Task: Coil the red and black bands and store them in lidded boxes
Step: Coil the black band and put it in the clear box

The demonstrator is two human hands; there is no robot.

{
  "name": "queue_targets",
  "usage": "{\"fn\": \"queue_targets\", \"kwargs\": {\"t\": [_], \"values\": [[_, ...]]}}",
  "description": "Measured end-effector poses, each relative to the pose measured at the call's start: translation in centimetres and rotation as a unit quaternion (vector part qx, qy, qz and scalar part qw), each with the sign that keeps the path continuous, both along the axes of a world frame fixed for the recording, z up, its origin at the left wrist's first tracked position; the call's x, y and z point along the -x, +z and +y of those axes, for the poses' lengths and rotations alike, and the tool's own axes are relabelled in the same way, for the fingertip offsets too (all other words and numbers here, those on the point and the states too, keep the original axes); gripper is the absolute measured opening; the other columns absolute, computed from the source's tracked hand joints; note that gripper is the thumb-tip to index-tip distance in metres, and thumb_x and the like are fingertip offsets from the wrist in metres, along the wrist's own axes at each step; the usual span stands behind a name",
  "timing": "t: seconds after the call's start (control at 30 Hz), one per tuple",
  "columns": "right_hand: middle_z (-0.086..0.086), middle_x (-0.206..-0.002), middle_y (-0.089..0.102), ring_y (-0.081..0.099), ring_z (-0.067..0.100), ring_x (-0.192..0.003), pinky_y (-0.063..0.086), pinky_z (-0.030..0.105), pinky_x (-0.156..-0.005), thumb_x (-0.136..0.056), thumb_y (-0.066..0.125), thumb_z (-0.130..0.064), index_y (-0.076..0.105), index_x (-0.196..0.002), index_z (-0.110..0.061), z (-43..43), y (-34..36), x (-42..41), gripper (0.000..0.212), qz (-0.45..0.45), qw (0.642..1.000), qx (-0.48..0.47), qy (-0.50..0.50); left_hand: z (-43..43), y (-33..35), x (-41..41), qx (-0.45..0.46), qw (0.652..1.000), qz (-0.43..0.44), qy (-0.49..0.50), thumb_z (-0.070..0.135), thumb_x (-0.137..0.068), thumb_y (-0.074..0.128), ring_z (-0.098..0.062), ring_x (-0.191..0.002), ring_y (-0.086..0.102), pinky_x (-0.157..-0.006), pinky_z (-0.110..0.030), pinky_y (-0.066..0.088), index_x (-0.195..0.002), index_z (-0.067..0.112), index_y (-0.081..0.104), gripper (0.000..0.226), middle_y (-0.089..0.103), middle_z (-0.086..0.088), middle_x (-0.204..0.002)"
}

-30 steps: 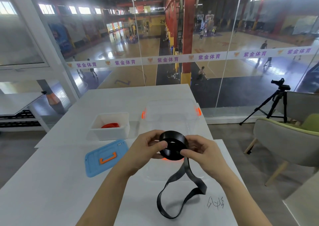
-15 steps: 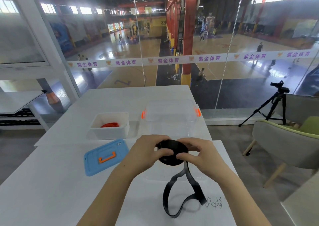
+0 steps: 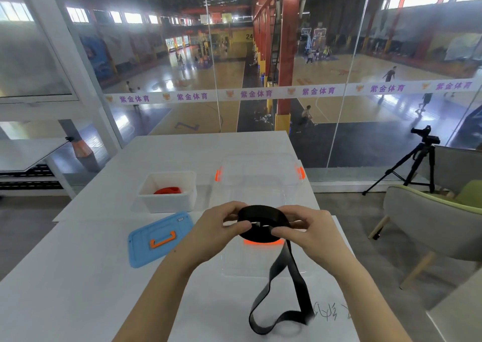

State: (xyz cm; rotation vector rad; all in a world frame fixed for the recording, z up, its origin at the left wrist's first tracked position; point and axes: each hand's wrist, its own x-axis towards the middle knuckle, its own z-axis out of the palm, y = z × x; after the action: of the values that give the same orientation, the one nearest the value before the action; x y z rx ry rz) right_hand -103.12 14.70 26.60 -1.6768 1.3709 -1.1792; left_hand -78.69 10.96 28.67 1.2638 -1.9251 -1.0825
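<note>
A blue lid lies flat on the white table, just in front of an open white box that holds the coiled red band. The left hand pinches one side of the partly coiled black band, which is held above the table in front of a clear box. The right hand pinches the other side, and the loose tail hangs down.

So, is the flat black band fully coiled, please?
Partly: left hand and right hand grip the flat black band; a loose tail hangs below the coil.
</note>
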Motion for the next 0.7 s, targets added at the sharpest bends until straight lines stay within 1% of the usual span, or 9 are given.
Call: {"fn": "queue_targets", "kwargs": {"t": [0.07,0.13,0.27,0.37,0.43,0.5,0.57,0.63,0.7], "values": [[-0.019,-0.094,0.081,0.076,0.005,-0.095,0.059,0.023,-0.093,-0.084,0.087,-0.017,0.081,-0.107,-0.035,0.0,0.2,-0.2,0.030,0.043,0.999,0.007,0.009,0.0,0.2,-0.1,0.027,0.999,-0.039,0.002,0.023,-0.094,0.074,0.009,-0.122,0.060,-0.108,-0.024,0.049,-0.128,0.037,0.067,0.037,0.070,0.022,-0.125],[-0.018,-0.093,0.080,0.075,0.008,-0.094,0.059,0.030,-0.091,-0.084,0.087,-0.021,0.080,-0.106,-0.036,-0.2,0.2,-0.3,0.027,0.083,0.996,0.015,0.016,0.1,0.6,0.4,0.053,0.995,-0.078,-0.010,0.031,-0.092,0.076,0.008,-0.122,0.059,-0.106,-0.023,0.049,-0.134,0.041,0.064,0.045,0.066,0.026,-0.129],[-0.015,-0.092,0.080,0.074,0.011,-0.094,0.059,0.034,-0.089,-0.085,0.086,-0.021,0.080,-0.105,-0.036,-0.5,-0.1,-0.7,0.026,0.090,0.995,0.029,0.021,0.0,0.9,1.4,0.122,0.979,-0.161,-0.026,0.036,-0.096,0.068,-0.002,-0.103,0.063,-0.095,-0.032,0.052,-0.113,0.037,0.071,0.017,0.072,0.019,-0.105],[-0.014,-0.096,0.081,0.076,0.008,-0.099,0.057,0.025,-0.097,-0.083,0.087,-0.014,0.081,-0.108,-0.033,-0.7,0.0,-0.5,0.031,0.029,0.999,0.005,0.037,-0.1,0.4,1.7,0.150,0.980,-0.132,-0.023,0.030,-0.100,0.062,-0.005,-0.097,0.063,-0.090,-0.037,0.052,-0.105,0.033,0.069,0.009,0.070,0.014,-0.096],[-0.011,-0.099,0.082,0.077,0.010,-0.101,0.058,0.029,-0.100,-0.082,0.088,-0.012,0.080,-0.109,-0.031,-1.0,-0.2,-0.2,0.034,0.000,0.999,-0.022,0.037,-0.2,0.0,1.6,0.142,0.986,-0.082,-0.007,0.025,-0.100,0.061,-0.007,-0.096,0.065,-0.089,-0.036,0.055,-0.103,0.032,0.069,0.010,0.070,0.013,-0.095],[-0.008,-0.102,0.083,0.078,0.011,-0.102,0.059,0.037,-0.101,-0.082,0.087,-0.009,0.080,-0.111,-0.029,-1.2,-0.4,0.2,0.036,-0.024,0.998,-0.043,0.037,-0.4,-0.1,1.5,0.105,0.994,0.000,0.013,0.019,-0.100,0.061,-0.010,-0.095,0.069,-0.087,-0.036,0.061,-0.103,0.031,0.071,0.016,0.071,0.010,-0.093],[-0.009,-0.102,0.083,0.078,0.011,-0.101,0.059,0.037,-0.100,-0.084,0.086,-0.009,0.079,-0.113,-0.029,-1.1,-0.5,0.1,0.036,-0.022,0.999,-0.038,0.032,-0.5,0.0,1.3,0.065,0.995,0.064,0.031,0.012,-0.100,0.060,-0.012,-0.091,0.072,-0.081,-0.032,0.064,-0.101,0.031,0.072,0.022,0.074,0.004,-0.089],[-0.012,-0.102,0.082,0.077,0.009,-0.101,0.059,0.033,-0.099,-0.087,0.084,-0.012,0.079,-0.114,-0.029,-1.1,-0.5,0.0,0.032,-0.011,1.000,-0.013,0.019,-0.8,0.2,1.1,0.019,0.995,0.092,0.030,0.010,-0.101,0.059,-0.012,-0.089,0.074,-0.077,-0.025,0.062,-0.101,0.031,0.073,0.025,0.076,0.002,-0.088],[-0.015,-0.100,0.081,0.076,0.008,-0.100,0.059,0.030,-0.099,-0.088,0.084,-0.015,0.079,-0.113,-0.028,-1.2,-0.5,-0.1,0.029,0.003,1.000,0.004,0.008,-1.2,0.1,0.7,-0.031,0.997,0.074,0.011,0.013,-0.103,0.059,-0.013,-0.095,0.074,-0.083,-0.028,0.063,-0.108,0.029,0.073,0.022,0.075,0.005,-0.095]]}}
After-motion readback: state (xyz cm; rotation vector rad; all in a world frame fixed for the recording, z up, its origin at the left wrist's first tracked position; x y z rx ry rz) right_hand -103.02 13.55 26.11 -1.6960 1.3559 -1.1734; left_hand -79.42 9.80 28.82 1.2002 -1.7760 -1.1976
